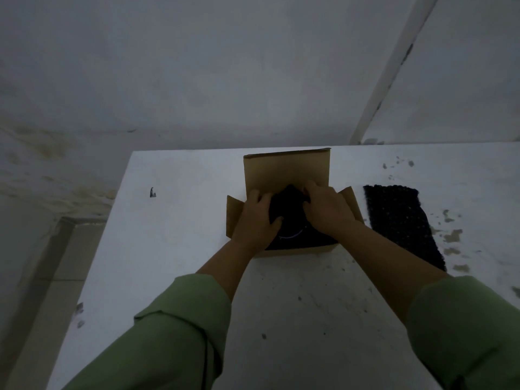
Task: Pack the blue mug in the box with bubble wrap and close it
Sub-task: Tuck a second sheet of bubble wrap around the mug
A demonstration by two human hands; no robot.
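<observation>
Both hands, left hand [257, 218] and right hand [327, 208], press spread fingers on dark bubble wrap [287, 205] inside the open box [287, 170], probably cushioning the mug, hidden beneath; a spare sheet [402, 220] lies right of the box.

Dim, flat light for you here.
Your wide lens bends the edges; soft grain everywhere, and the box [287, 175] interior sinks into black.
</observation>
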